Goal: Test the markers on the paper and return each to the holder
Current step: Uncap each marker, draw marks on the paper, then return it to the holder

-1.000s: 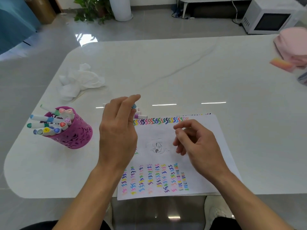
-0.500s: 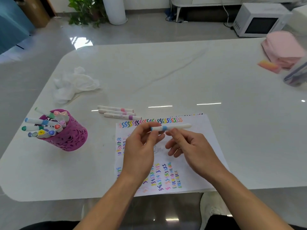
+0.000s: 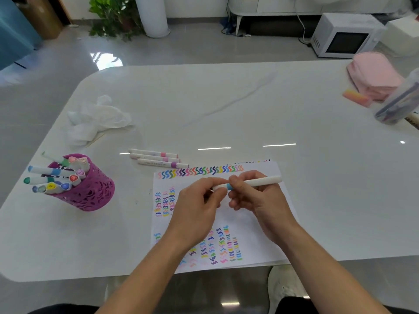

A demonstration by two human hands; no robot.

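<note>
— How did we have our fingers then?

— Our left hand (image 3: pixel 195 214) had its fingertips drawn together, pinching the short left end of the marker (image 3: pixel 256 181) just left of its blue band. Our right hand (image 3: pixel 260 200) pinched the white barrel just right of that band between thumb and forefinger, with the other fingers curled beneath. Neither hand was spread.

— And which way did our marker point?

— Its long axis ran nearly left to right, the right end a little farther from us and jutting out past our right hand. We held it over the upper part of the paper (image 3: pixel 163 225), just below the top row of coloured squiggles. We could not tell whether the cap was on.

— Where were our other markers?

— Three lay side by side on the table (image 3: pixel 226 109), just beyond the paper's top left corner. The rest leaned leftward out of the purple holder (image 3: pixel 86 193), well to our left.
</note>
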